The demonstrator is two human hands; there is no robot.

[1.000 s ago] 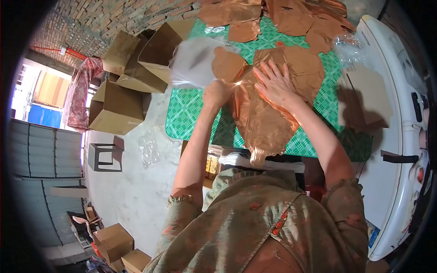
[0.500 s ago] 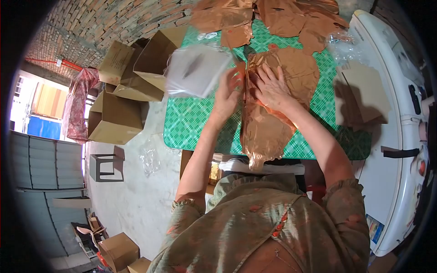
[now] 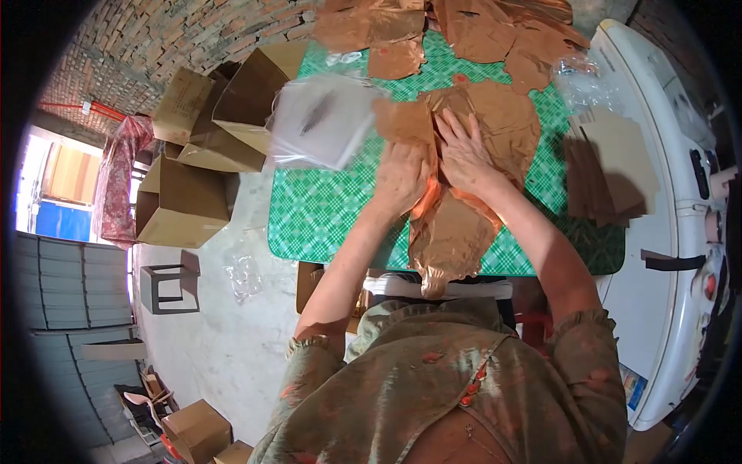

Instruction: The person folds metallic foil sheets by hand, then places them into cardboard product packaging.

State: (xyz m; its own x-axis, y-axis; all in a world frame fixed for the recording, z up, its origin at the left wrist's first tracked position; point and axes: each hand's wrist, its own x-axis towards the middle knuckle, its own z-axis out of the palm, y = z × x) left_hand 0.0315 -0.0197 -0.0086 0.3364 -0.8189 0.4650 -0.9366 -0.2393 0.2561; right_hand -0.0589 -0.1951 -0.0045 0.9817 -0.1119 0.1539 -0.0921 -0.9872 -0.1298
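Observation:
A flat, copper-coloured foil balloon (image 3: 506,116) lies creased on the green checked tablecloth (image 3: 317,209), its narrow neck end hanging over the near edge. My left hand (image 3: 402,179) has its fingers curled over the balloon's left side, gripping a raised flap of foil. My right hand (image 3: 465,158) rests open and flat on the middle of the foil, fingers spread. More copper foil balloons (image 3: 471,35) are spread out at the far end of the table. To the left of my left hand sits a stack of clear plastic bags (image 3: 328,127).
Brown card sheets (image 3: 614,166) and crumpled clear plastic (image 3: 585,81) lie on the right, beside a white appliance-like body (image 3: 653,309). Open cardboard boxes (image 3: 193,201) stand left of the table. A small grey stool frame (image 3: 166,290) is on the concrete floor.
My left hand has closed on the balloon's left side and lifted a flap of foil out to the left. My right hand stays pressed on the foil, nearly unmoved.

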